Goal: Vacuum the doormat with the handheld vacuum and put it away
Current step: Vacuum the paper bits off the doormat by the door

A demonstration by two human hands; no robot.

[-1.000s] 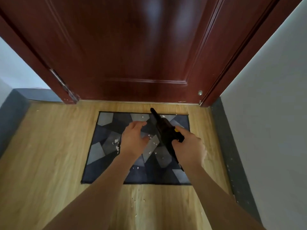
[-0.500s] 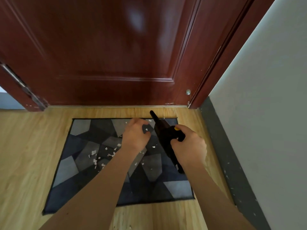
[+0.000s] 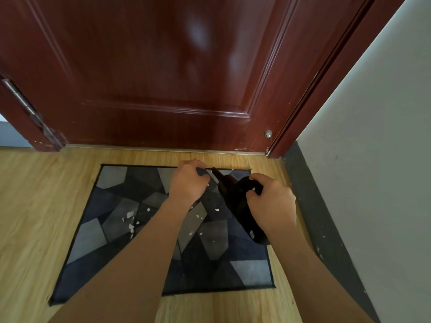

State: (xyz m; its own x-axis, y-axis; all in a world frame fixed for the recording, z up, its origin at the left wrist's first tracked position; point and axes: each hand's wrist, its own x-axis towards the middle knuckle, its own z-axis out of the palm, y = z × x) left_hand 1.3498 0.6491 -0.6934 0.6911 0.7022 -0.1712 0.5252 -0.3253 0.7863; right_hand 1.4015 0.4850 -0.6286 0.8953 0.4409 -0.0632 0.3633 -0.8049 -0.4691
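Observation:
A doormat (image 3: 112, 229) with grey and blue patches lies on the wood floor in front of the door. White scraps (image 3: 130, 215) are scattered over its middle. My right hand (image 3: 272, 203) grips the handle of the black handheld vacuum (image 3: 233, 197), thumb beside its yellow button. The vacuum's narrow nozzle points toward the mat's far edge. My left hand (image 3: 189, 183) hovers over the far edge with its fingers curled, fingertips right at the nozzle tip. Whether they hold the tip is not visible.
A dark red door (image 3: 163, 78) stands shut just beyond the mat, with a small metal stop (image 3: 268, 134) low on its right. A grey wall with dark skirting (image 3: 310, 206) runs close along the mat's right side. Wood floor (image 3: 35, 206) extends to the left.
Both hands have moved farther toward the door. The left hand's curled fingers have come up to the nozzle tip. The view has shifted closer to the mat.

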